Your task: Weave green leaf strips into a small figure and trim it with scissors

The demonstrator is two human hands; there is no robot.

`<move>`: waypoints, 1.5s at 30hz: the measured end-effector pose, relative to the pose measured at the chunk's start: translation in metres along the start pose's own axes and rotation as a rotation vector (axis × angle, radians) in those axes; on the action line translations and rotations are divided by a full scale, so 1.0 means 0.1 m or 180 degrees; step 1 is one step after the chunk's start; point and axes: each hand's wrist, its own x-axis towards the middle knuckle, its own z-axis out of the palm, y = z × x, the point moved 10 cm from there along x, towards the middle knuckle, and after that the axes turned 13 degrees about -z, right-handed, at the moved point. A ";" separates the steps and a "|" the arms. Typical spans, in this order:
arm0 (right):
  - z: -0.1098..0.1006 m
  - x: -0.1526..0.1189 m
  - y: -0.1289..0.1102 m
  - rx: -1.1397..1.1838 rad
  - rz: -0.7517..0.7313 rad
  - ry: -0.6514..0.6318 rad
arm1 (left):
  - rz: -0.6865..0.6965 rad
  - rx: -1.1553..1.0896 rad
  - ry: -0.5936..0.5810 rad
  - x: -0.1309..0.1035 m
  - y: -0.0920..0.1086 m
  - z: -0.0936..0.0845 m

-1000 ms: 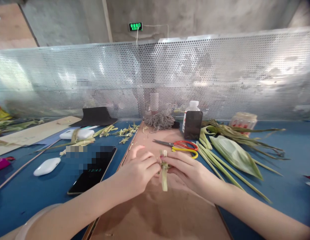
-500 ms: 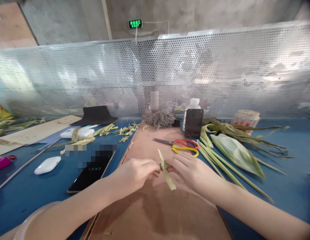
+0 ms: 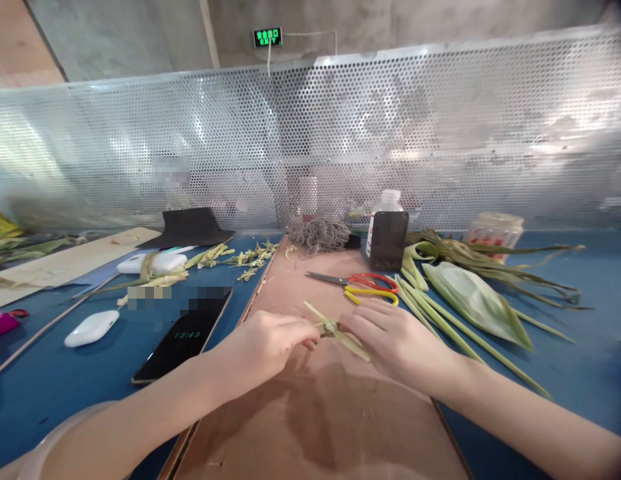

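Above the brown board, pale green leaf strips [image 3: 331,328] cross in a small knot-like bundle. My left hand [image 3: 273,341] pinches one side of the bundle between thumb and fingers. From the other side, my right hand [image 3: 390,333] is closed on it, fingers bent and fingertips partly hidden. One strip end sticks out toward the upper left, another toward the lower right against my right fingers. Just beyond my hands lie scissors [image 3: 327,278] with one red and one yellow handle.
The brown board [image 3: 310,427] lies on a blue tabletop. Behind are grey string [image 3: 320,235] and a bottle with a dark block [image 3: 390,240]. Green leaves [image 3: 475,300] and a jar [image 3: 493,233] sit right; a phone [image 3: 185,337] and white case [image 3: 93,328] sit left.
The crossing strip in the bundle has turned, its lower end swinging right toward my right hand and its upper end left. Both hands keep their hold. The camera view has shifted slightly.
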 end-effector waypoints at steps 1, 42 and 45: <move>-0.02 0.00 0.00 -0.0009 -0.0025 0.0032 | -0.0022 -0.0015 -0.0005 -0.01 -0.01 0.00; -0.34 0.02 -0.22 -0.1200 -0.0077 0.0947 | -0.1945 -0.4772 -0.0175 0.08 -0.49 0.24; -0.24 0.09 -0.26 -0.1179 -0.0178 0.0682 | -0.1901 -0.4835 -0.0147 0.08 -0.49 0.24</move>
